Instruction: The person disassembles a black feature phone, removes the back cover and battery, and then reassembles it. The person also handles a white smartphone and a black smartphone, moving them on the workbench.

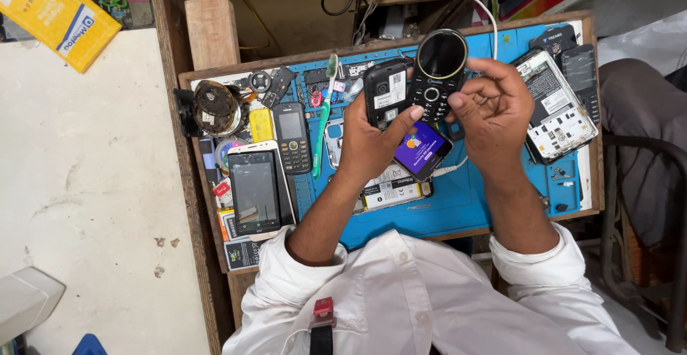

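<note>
My left hand (372, 140) holds a small black keypad phone (427, 122) whose screen glows purple, thumb resting on its edge. My right hand (494, 108) grips the same phone from the right, forefinger and thumb at its keypad. Just above the hands lie a black phone back with a label (385, 94) and a round black magnifier lens (441, 54). All of this hangs over a blue work mat (458, 208) on a small wooden bench.
On the mat's left lie a white touchscreen phone (255, 189), a black keypad phone (292, 137), a green toothbrush (323, 115) and a sooty round tool (215, 108). An opened phone with bare circuit board (554, 104) lies right. A yellow box (54, 11) sits top left.
</note>
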